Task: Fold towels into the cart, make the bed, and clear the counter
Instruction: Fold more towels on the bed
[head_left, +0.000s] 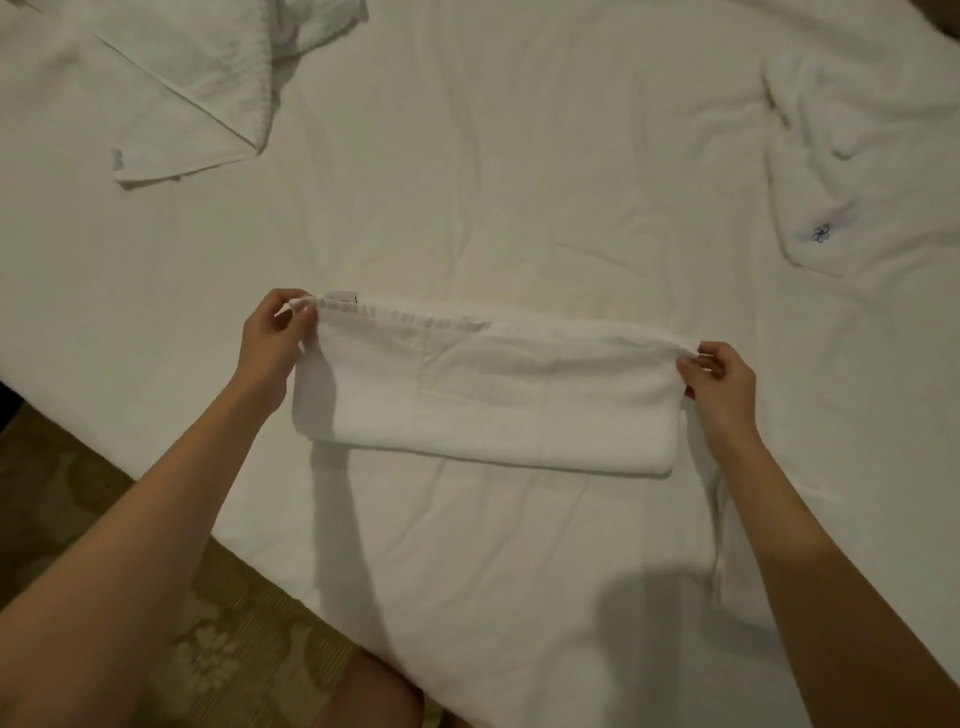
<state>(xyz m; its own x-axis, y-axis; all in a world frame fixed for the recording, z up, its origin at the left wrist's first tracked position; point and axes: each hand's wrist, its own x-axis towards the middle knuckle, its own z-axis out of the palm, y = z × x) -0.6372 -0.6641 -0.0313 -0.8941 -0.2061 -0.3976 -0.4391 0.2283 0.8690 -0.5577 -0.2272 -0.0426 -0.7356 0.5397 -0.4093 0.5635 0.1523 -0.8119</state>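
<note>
Head view | rumpled towel (197, 83) at 10 o'clock on bed (519, 156) | your left hand (270, 343) and right hand (722, 384) pinch the folded towel's (483, 405) far corners, fingers closed | long axis runs 9-to-3 between them, equally near | unreadable blue emblem on monogrammed towel (821, 234), 2 o'clock

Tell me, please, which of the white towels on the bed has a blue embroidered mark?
The rumpled towel at far right; its blue mark sits near one corner. The held towel and the far-left one show none.
</note>
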